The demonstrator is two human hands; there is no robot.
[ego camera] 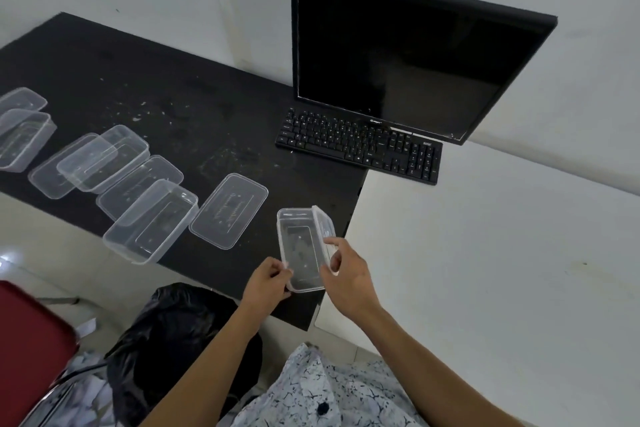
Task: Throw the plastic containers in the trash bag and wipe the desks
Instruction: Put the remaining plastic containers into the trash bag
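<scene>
A clear plastic container (302, 246) is held above the near edge of the black desk (194, 104). My left hand (268, 279) pinches its near left corner. My right hand (348, 274) grips its right side together with a clear lid (325, 222) standing on edge against it. Several more clear containers and lids lie across the black desk to the left, among them a flat lid (229, 210) and an open container (152, 220). A black trash bag (173, 333) sits on the floor below my left arm.
A black monitor (398, 52) and black keyboard (360, 146) stand where the black desk meets a white desk (502, 253) on the right. Crumbs and smears speckle the black desk. A dark red chair (31, 350) is at lower left.
</scene>
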